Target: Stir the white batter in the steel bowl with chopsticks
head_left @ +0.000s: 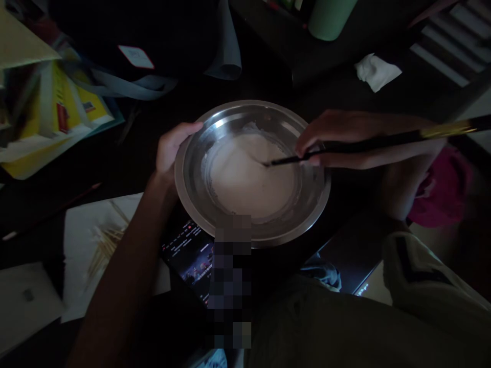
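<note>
A wide stainless steel bowl (pixel 186 194) holds a pale, milky liquid (pixel 245 179), with whitish residue on the inner wall. My left hand (pixel 172 148) grips the bowl's left rim, thumb over the edge and fingers hidden beneath. Over the right rim, my right hand (pixel 326 135) pinches a long black stick (pixel 368 145) with a gold-marked section near its far end. It resembles a chopstick, but I cannot be sure of its kind. The stick lies slanted, its narrow tip at the liquid's surface near the middle of the bowl.
Left of the bowl are a lit phone (pixel 192 260), a white sheet (pixel 79 245) bearing thin wooden sticks (pixel 109 243), and yellow booklets (pixel 65 102). Behind stand a dark bag (pixel 134 25) and a green cylinder (pixel 332 18). A crumpled tissue (pixel 378 72) lies back right.
</note>
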